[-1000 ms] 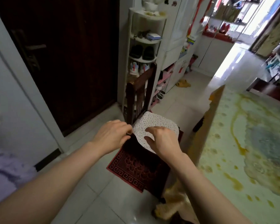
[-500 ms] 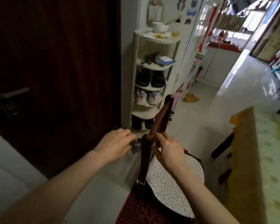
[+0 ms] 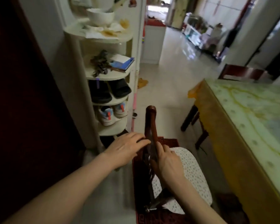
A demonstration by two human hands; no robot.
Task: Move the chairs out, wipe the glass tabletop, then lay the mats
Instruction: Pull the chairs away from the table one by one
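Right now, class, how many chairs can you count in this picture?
2. One chair is in the foreground, both hands on its backrest; another chair stands beyond the table's far end. Others may be hidden out of frame.

Legible text: none. Booklet [image 3: 122, 63] on the white shelf unit [image 3: 103, 75], far left: cover print blurred. Red hangings far right: characters unreadable.

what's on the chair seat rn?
A white dotted mat lies on a red patterned cushion. The right hand and chair back cover the mat's near edge.
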